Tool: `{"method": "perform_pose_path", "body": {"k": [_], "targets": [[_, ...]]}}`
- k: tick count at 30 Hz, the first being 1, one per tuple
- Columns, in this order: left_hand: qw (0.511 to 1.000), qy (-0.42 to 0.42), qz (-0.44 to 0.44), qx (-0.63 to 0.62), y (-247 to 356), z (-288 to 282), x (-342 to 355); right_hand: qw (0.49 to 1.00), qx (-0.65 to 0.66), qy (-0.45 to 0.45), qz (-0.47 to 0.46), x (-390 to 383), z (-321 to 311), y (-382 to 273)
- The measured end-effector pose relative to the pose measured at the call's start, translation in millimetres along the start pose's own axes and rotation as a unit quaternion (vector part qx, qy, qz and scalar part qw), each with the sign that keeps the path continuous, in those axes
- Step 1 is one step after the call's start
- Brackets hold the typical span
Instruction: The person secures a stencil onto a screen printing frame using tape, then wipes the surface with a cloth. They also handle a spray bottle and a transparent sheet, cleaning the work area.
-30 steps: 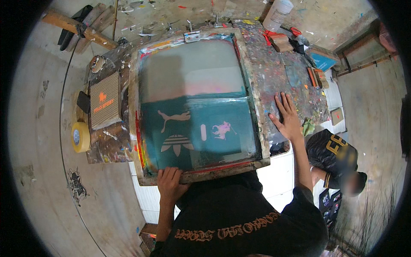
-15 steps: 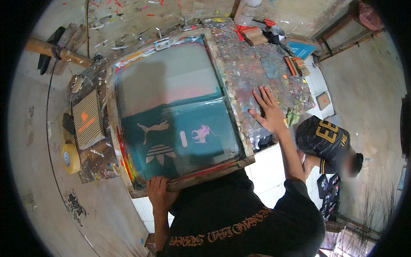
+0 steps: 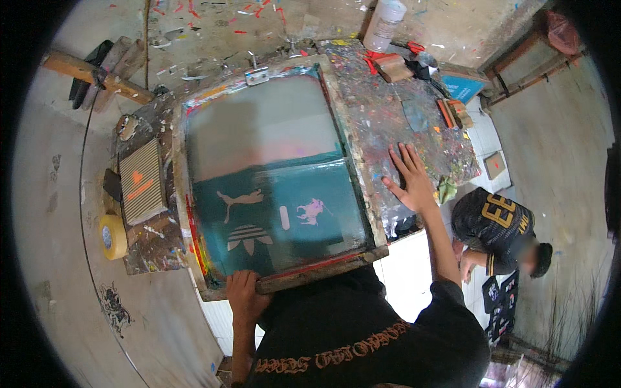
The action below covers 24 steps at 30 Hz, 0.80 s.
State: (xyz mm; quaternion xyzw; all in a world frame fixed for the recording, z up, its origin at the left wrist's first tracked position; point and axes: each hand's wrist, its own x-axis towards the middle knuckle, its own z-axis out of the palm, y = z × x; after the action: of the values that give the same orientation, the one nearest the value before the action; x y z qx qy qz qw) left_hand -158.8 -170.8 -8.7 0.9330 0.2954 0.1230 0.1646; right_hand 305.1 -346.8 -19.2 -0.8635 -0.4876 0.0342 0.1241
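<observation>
Left hand closed over the near rail of a wooden screen frame, close to its left corner; thumb side hidden. Right hand open, palm down, fingers splayed on the paint-flecked table, to the right of the frame and clear of it.

Left to right: yellow tape roll at the table's left edge. Just above it, a dark flat block beside a ribbed panel bearing orange print. Smaller round roll farther back.

Frame lies mid-table, directly before the person, tilted slightly in view. Mesh grey in the far half, teal in the near half, with pale shapes: leaping cat, striped leaves, rounded bar, pinkish horse and rider. Metal clamp at the far rail.

Right of frame: pale bottle at the back, wooden block below it, then a blue panel. Crumpled green scrap just beside the right wrist. Far right, a co-worker in a dark shirt bends low; dark printed pieces on the floor nearby.
</observation>
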Motion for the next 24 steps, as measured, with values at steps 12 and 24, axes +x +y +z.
{"method": "perform_pose_path", "body": {"k": [12,24], "targets": [[0.999,-0.032,-0.016,-0.001,3.6,-3.4,2.8,1.0,0.003,0.0,-0.011,0.8,-2.0,-1.7],[1.0,-0.023,0.001,-0.001,6.6,-4.6,7.8,1.0,0.008,0.008,-0.005,-0.9,-1.0,1.3]]}}
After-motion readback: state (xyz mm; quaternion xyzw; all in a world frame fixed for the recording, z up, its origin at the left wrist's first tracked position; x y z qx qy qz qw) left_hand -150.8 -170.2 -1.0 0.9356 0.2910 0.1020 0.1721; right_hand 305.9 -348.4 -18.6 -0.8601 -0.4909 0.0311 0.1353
